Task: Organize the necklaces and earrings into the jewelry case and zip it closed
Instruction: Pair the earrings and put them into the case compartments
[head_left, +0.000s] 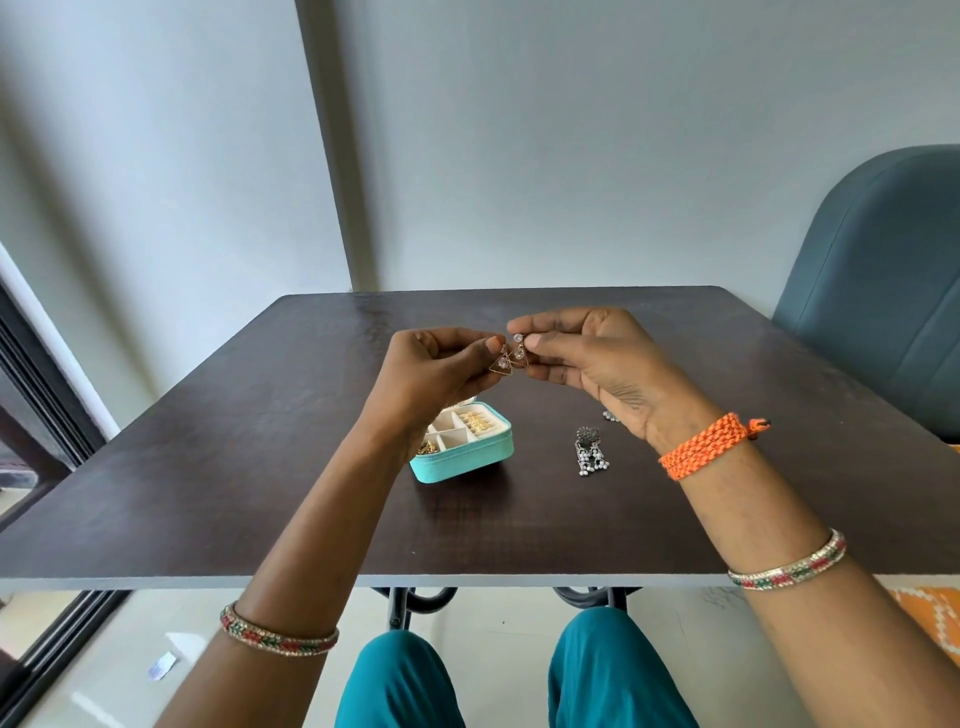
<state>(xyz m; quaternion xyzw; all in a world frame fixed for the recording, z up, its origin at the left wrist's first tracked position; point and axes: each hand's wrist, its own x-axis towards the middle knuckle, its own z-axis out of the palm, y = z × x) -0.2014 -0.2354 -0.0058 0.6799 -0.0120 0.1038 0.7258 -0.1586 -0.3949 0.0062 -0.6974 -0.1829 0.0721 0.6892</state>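
Teal and open, the jewelry case (470, 457) sits on the dark wooden worktop (260, 467), partly hidden behind the left wrist. Its cream dividers show several small compartments; gold pieces (474, 420) lie in a far compartment and more gold shows at the near-left edge, beside the wrist.

Both hands are raised above the worktop, just beyond the case, and meet at a pair of gold triangle earrings (508, 358) with clear stones. The left hand (441, 371) pinches one earring between thumb and curled fingers; the right hand (592, 358) pinches the other by its top stone, thumb against forefinger, the other fingers bent loosely. The two earrings hang touching or overlapping, and I cannot tell whether they are hooked together.

On the worktop to the right of the case lies a silver earring (590, 456) with small pearl-like drops, apart from the case. Another small silver piece (610, 415) peeks out just under the right hand.

An orange woven band (711, 444) circles the right wrist, and a patterned bangle sits on each forearm. A blue-grey chair (883, 291) stands at the worktop's far right.
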